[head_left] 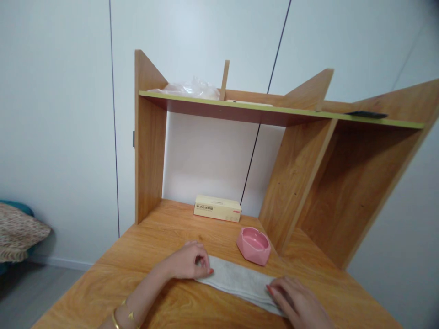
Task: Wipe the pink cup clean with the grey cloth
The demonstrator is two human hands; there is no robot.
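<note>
A light grey cloth (240,278), folded into a long narrow strip, lies flat on the wooden desk. At its left end, my left hand (192,261) is closed in a pinch, fingertips and thumb on the fabric. My right hand (297,299) grips the other end, with thumb and fingers drawn together on the edge. Folded layers show along the near side of the strip. Just beyond the cloth stands a pink faceted bowl (253,246), touched by neither hand.
A cream cardboard box (217,209) stands at the back of the desk (137,260). Wooden shelving (291,183) rises behind and to the right. Its upper shelf holds a clear plastic bag (194,89) and a flat black item (366,114). Patterned fabric (20,230) sits far left.
</note>
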